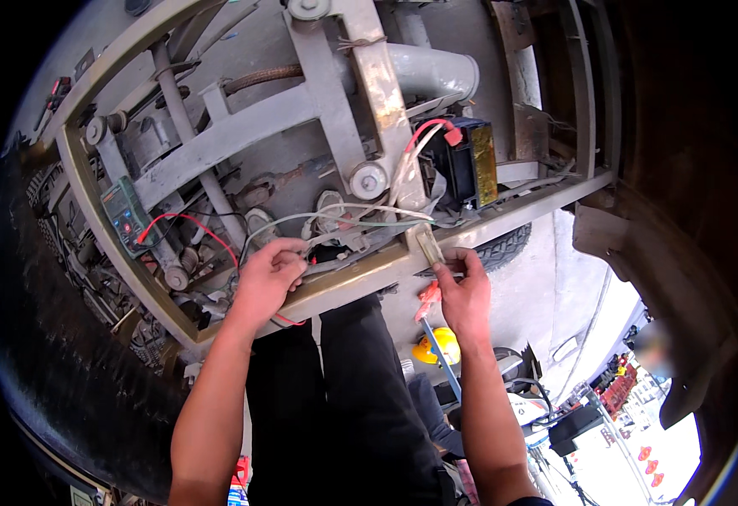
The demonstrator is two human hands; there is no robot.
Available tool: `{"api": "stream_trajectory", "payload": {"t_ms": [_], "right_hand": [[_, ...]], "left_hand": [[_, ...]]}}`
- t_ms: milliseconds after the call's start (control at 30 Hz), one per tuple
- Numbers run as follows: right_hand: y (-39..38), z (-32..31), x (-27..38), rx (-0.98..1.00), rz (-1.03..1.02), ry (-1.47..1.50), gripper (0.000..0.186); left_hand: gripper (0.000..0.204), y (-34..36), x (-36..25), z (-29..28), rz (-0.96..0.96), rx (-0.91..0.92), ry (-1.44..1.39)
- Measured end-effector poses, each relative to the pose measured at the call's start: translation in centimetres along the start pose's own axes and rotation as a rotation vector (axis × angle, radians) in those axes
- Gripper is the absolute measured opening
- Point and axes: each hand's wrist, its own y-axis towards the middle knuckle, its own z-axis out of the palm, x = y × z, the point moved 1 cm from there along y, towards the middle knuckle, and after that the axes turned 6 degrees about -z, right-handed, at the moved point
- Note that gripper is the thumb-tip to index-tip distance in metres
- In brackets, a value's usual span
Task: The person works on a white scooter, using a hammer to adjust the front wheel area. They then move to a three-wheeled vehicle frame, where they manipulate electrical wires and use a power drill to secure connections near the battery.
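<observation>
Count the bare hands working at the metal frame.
2: the left hand beside the red lead, and the right hand at the near rail, pinching a small yellowish strip.

Hands, one pair: left hand (269,282) and right hand (468,297), both ungloved, fingers uncovered. Forearms, two: left forearm (210,413), bare to the lower edge of view; right forearm (494,413), bare up to the sleeve. Sleeve (528,501), right arm: dark cloth, only a sliver showing. Trousers (365,405), one pair: black, long-legged, plain on the visible front. Shoes (261,224), one pair: greyish, rounded toes — partly covered, finer detail too small to tell.
</observation>
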Motion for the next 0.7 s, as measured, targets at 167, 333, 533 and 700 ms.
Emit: {"api": "stream_trajectory", "payload": {"t_ms": [167, 333, 533, 700], "right_hand": [[0.9, -1.0, -0.4, 0.096, -0.156, -0.217, 0.028], [2.1, -1.6, 5.9, -0.04, -0.289, -0.168, 0.023], [4.0, 1.2, 10.0, 0.151, -0.497, -0.161, 0.02], [0.2, 3.2, 9.1, 0.322, -0.379, -0.041, 0.018]], "left_hand": [[0.029, 0.5, 1.0, 0.1, 0.147, -0.037, 0.175], [0.04, 0.3, -3.5, 1.0, 0.132, -0.112, 0.443], [0.041, 3.1, -3.9, 2.9, 0.283, -0.111, 0.676], [0.03, 4.0, -3.2, 4.3, 0.258, -0.165, 0.663]]}}
